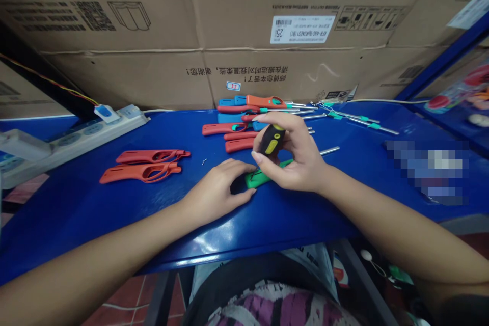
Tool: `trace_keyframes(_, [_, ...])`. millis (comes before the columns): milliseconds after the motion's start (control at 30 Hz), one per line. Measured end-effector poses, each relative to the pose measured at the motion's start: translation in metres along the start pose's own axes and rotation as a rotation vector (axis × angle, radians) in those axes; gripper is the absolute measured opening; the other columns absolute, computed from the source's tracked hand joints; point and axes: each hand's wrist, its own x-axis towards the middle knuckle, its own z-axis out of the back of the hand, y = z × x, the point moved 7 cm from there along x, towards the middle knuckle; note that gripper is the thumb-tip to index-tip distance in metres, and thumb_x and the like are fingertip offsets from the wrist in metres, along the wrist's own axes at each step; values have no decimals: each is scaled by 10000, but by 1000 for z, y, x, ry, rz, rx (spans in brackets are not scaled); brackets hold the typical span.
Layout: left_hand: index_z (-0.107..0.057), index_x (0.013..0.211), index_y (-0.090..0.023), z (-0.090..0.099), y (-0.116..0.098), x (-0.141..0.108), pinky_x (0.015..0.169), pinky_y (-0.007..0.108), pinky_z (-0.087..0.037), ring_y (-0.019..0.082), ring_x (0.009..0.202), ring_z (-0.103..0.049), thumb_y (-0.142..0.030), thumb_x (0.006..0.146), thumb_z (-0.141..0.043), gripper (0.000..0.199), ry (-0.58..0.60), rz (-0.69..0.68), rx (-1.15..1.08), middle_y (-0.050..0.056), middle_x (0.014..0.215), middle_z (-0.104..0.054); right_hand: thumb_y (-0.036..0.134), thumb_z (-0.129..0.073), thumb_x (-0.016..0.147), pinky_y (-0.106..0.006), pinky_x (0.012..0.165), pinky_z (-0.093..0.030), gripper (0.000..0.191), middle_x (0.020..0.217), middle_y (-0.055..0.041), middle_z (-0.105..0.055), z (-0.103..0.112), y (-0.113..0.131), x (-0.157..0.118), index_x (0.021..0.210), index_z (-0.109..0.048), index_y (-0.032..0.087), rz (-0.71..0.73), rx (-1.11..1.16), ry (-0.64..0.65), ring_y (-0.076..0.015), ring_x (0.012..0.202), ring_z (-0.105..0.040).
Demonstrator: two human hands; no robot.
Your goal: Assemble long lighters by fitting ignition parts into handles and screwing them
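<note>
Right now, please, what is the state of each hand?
Left hand: thumb and forefinger parted at the green casing; grip cannot be told.
Right hand: closed, holding the black-and-yellow handle.

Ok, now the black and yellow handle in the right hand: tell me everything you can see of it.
The handle is stubby and mostly black, with yellow inlays and a yellow upper end; it looks like plastic or rubber. It tilts, top leaning right, raised above the blue table. The right hand grips it between thumb and fingers. Its lower end is hidden, so whether it meets the green casing below is unclear.
</note>
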Motion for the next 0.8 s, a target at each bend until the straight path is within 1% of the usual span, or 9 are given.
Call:
trace_keyframes(100, [-643, 1069, -172, 0, 1, 0, 910, 387, -550, 232, 996, -675, -214, 865, -708, 219, -5, 10, 6, 66, 1058, -724, 138, -592, 890, -275, 708, -595, 618, 1224, -101, -627, -2, 3, 4, 1450, -348, 233, -18, 70, 119, -183, 1000, -677])
trace_keyframes(233, [-618, 1030, -181, 0, 2, 0, 890, 371, -557, 226, 966, -688, -218, 856, -715, 203, -22, 9, 8, 53, 1029, -718, 144, -556, 926, -262, 707, -602, 628, 1374, -119, -545, -4, 2, 7, 1491, -303, 253, -64, 119, 197, -162, 973, -680])
trace_keyframes(333, [-623, 1021, -183, 0, 4, -1, 880, 369, -558, 226, 958, -693, -223, 857, -721, 195, -29, 2, 3, 57, 1025, -719, 216, -629, 918, -279, 659, -610, 623, 1483, -117, -477, -1, -1, 8, 1473, -353, 283, -50, -15, 156, -172, 910, -692])
trace_keyframes(433, [-640, 1074, -179, -1, 5, -2, 910, 386, -553, 238, 1007, -690, -233, 862, -727, 235, -27, 9, -17, 77, 1086, -723, 343, -718, 885, -324, 714, -629, 629, 1413, -101, -571, 4, 3, 8, 1437, -423, 289, 24, -198, 85, -198, 884, -706])
trace_keyframes(500, [-643, 1084, -180, -3, 4, -1, 920, 382, -549, 236, 1019, -689, -236, 866, -730, 242, -13, 9, -32, 72, 1099, -724, 366, -669, 924, -321, 751, -631, 624, 1404, -99, -587, 4, 4, 9, 1475, -390, 284, 18, -193, 86, -216, 983, -707])
trace_keyframes(600, [-642, 1033, -184, -5, 3, -1, 885, 359, -552, 221, 971, -692, -248, 866, -742, 205, 6, 3, -43, 46, 1034, -726, 286, -508, 1005, -290, 763, -629, 575, 1423, -100, -570, 0, 2, 9, 1539, -296, 263, -57, -71, 148, -208, 1119, -677])
trace_keyframes(667, [-643, 1020, -186, -6, 2, -1, 879, 351, -552, 218, 968, -690, -253, 868, -746, 196, 6, -8, -42, 44, 1027, -726, 287, -549, 990, -286, 771, -627, 523, 1386, -96, -600, 1, 4, 9, 1487, -389, 248, -21, -96, 135, -199, 1074, -693])
trace_keyframes(733, [-648, 1031, -189, -6, 1, -2, 892, 347, -549, 218, 987, -689, -248, 873, -745, 194, 1, -24, -41, 49, 1052, -729, 342, -681, 921, -290, 770, -626, 494, 1283, -77, -671, 5, 11, 9, 1375, -515, 239, 92, -208, 66, -194, 970, -719])
trace_keyframes(800, [-648, 1042, -192, -7, 1, -2, 904, 345, -545, 216, 997, -686, -249, 879, -741, 196, -3, -38, -44, 49, 1062, -729, 367, -707, 903, -302, 778, -625, 481, 1208, -62, -713, 8, 17, 9, 1338, -552, 232, 155, -264, 17, -191, 919, -726])
